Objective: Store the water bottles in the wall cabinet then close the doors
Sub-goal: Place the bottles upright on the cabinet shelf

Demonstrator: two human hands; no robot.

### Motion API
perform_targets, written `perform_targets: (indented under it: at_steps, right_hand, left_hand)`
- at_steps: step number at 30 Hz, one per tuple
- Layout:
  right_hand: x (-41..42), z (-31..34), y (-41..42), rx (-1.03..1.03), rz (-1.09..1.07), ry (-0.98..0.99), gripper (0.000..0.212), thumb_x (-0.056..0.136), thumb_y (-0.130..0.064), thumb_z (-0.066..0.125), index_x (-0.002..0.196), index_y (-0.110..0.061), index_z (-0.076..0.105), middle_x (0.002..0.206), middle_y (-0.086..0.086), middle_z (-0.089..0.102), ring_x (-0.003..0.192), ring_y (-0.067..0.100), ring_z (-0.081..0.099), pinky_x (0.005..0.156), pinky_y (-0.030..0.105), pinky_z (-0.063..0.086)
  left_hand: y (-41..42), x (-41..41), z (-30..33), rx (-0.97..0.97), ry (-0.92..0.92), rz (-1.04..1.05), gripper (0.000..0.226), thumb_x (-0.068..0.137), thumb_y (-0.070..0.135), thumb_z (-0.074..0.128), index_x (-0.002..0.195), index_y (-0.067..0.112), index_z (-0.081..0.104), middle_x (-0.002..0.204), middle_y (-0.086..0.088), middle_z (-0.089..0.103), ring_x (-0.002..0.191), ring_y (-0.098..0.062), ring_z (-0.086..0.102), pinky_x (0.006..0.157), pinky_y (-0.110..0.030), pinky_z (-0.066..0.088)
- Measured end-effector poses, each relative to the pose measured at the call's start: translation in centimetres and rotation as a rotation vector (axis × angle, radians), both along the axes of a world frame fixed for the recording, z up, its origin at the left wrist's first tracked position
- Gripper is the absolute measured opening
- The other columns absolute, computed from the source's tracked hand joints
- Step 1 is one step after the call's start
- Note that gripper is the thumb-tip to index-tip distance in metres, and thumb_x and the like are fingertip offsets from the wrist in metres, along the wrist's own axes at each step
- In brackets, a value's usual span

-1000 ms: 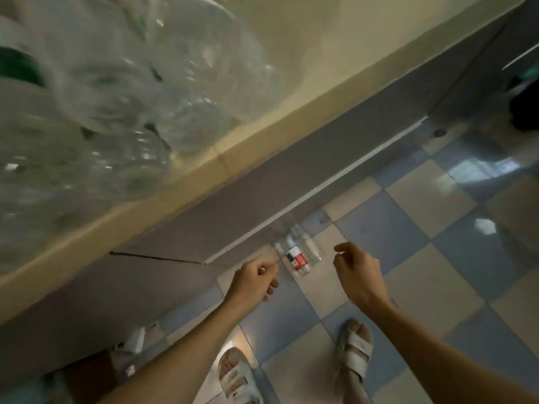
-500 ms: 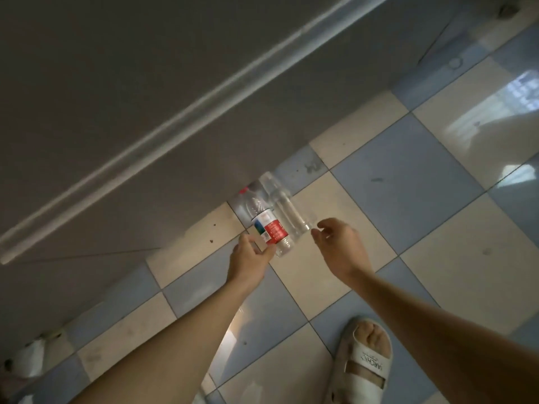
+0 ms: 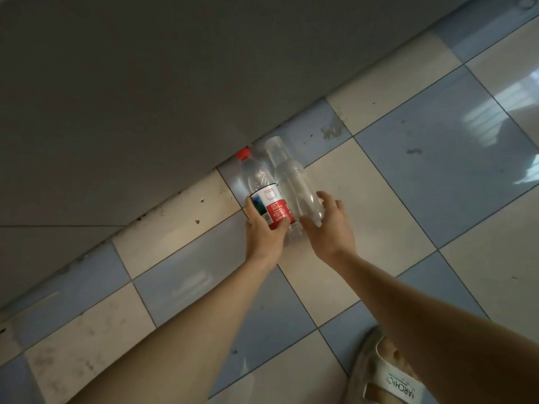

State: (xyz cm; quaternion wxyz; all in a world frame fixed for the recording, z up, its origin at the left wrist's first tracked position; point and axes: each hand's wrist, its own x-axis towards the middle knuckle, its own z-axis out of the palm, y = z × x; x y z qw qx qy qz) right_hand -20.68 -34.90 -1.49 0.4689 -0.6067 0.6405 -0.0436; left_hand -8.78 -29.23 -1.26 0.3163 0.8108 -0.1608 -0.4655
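Two clear plastic water bottles lie side by side on the tiled floor, necks toward the grey wall. The left bottle (image 3: pixel 264 188) has a red cap and a red and white label. My left hand (image 3: pixel 264 231) grips it around the label, thumb on one side and fingers on the other. The right bottle (image 3: pixel 293 179) is bare, with a clear cap. My right hand (image 3: pixel 328 225) curls around its lower end, thumb under it and fingers on its far side. The wall cabinet is out of view.
The grey wall (image 3: pixel 145 83) runs diagonally across the upper left, meeting the blue and cream checkered floor tiles (image 3: pixel 423 170). My foot in a pale sandal (image 3: pixel 388 374) stands at the lower right. Dirt specks lie along the wall's base.
The view dropped from the cabinet's bottles down to the floor. Both hands reached forward and down, and now close on the two bottles; half a second ago they only hovered at the bottles' ends.
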Motion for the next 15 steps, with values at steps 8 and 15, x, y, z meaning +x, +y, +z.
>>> perform_targets:
  at_steps: [8, 15]
  right_hand:
    - [-2.6, 1.3, 5.0, 0.259, 0.045, 0.138, 0.062, 0.084, -0.032, 0.075, 0.136, -0.019, 0.044, 0.127, 0.006, 0.056, 0.119, 0.03, 0.05, 0.098, 0.049, 0.051]
    - [-1.6, 1.0, 2.2, 0.237, 0.006, 0.102, 0.077, 0.086, -0.053, 0.068, 0.149, -0.018, 0.038, 0.138, 0.007, 0.053, 0.123, 0.027, 0.053, 0.097, 0.043, 0.053]
  left_hand:
    - [4.4, 0.9, 2.0, 0.159, 0.084, -0.231, 0.099, 0.082, 0.023, 0.083, 0.155, 0.031, 0.017, 0.14, -0.009, 0.05, 0.121, -0.025, 0.06, 0.098, -0.049, 0.055]
    - [2.9, 3.1, 1.6, 0.123, -0.061, -0.215, 0.082, 0.083, 0.03, 0.081, 0.148, 0.022, 0.032, 0.134, -0.005, 0.044, 0.121, -0.025, 0.056, 0.1, -0.045, 0.053]
